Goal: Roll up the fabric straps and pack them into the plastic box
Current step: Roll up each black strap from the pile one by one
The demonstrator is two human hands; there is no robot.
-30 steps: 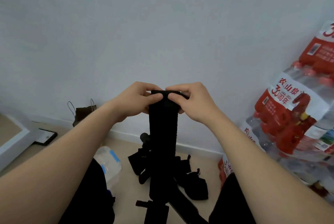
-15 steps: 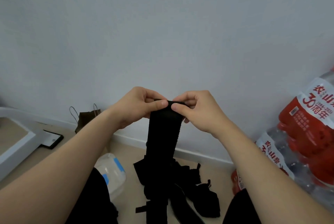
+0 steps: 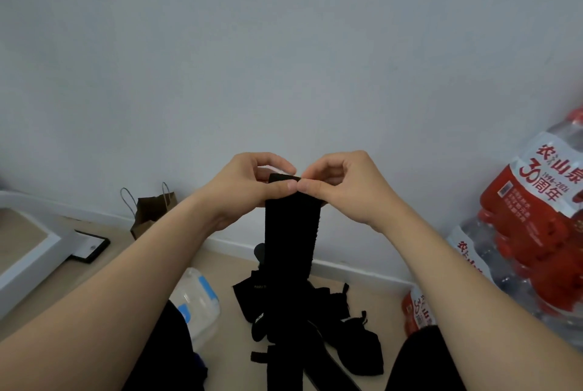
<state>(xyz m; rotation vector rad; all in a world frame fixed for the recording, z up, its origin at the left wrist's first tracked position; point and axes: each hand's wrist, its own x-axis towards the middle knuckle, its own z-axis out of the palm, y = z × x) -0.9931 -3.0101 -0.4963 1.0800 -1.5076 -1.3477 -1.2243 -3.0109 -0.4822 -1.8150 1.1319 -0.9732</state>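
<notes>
A wide black fabric strap (image 3: 291, 233) hangs straight down from my two raised hands. My left hand (image 3: 252, 185) pinches its top end from the left, thumb in front. From the right, my right hand (image 3: 344, 185) pinches the same end, and the two thumbs meet at the middle. The top edge looks folded over between the fingers. Below, several more black straps (image 3: 340, 324) lie in a loose heap on the floor. A clear plastic box (image 3: 197, 302) with blue clips sits on the floor to the left of the heap, partly hidden by my left forearm.
A plain wall stands close ahead. Shrink-wrapped packs of water bottles (image 3: 533, 233) with red labels are stacked at the right. A brown paper bag (image 3: 148, 211) leans on the wall at the left, beside a dark flat frame (image 3: 90, 247) and a white ledge (image 3: 28, 252).
My thumbs have closed together at the middle of the strap's top end. The view has tilted up a little, so the hands and strap sit lower in frame.
</notes>
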